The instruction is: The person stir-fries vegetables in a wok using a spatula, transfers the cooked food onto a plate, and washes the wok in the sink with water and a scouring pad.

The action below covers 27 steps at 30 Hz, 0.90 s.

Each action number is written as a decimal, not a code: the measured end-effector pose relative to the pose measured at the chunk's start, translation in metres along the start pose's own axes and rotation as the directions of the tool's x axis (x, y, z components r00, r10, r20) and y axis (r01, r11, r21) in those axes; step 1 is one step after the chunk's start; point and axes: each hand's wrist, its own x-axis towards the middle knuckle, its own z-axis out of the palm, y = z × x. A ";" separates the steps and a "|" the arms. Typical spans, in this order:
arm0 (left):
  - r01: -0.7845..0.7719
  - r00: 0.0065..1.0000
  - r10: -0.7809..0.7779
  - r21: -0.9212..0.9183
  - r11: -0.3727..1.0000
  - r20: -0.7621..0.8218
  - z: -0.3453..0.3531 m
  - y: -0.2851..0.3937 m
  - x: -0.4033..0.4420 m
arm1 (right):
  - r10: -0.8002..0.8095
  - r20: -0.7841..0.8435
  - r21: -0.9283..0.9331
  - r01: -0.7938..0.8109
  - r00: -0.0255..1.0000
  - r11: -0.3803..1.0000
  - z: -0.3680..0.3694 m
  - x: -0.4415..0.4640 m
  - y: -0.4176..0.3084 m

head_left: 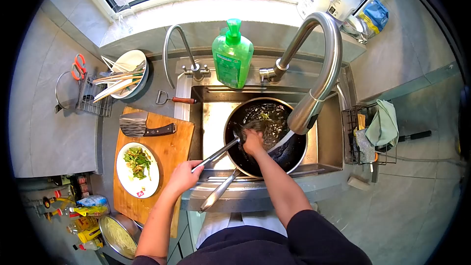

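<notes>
My left hand (185, 179) is closed round the metal handle of a long-handled cooking utensil (221, 152), which slants into the wok. My right hand (252, 141) is inside the dark wok (289, 159), with its fingers bent at the utensil's head. Something dark shows at those fingers, blurred, and I cannot tell if it is the head or a scrubber. Water runs from the large tap (310, 108) into the wok, where liquid and green bits show. The wok stands in the steel sink (324, 150), and its handle (219, 191) juts over the front edge.
Left of the sink, a cutting board (169, 159) carries a cleaver (147, 126) and a plate (153, 181) of chopped greens. A peeler (175, 100) lies behind it. Behind the sink stands a green soap bottle (232, 59). A wire rack (353, 137) hangs at the right.
</notes>
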 end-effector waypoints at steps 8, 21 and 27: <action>0.011 0.999 -0.012 0.013 1.000 0.034 -0.006 0.005 0.003 | -0.259 -0.047 0.195 0.263 0.965 0.945 -0.011 -0.025 -0.016; -0.010 1.000 0.011 0.064 0.998 -0.009 0.000 0.029 0.008 | -0.573 -0.215 0.103 0.602 0.791 0.792 -0.044 -0.076 -0.039; -0.038 0.998 0.044 0.124 0.991 -0.048 0.003 0.036 0.013 | -0.673 -0.143 0.193 0.688 0.725 0.700 -0.051 -0.093 -0.070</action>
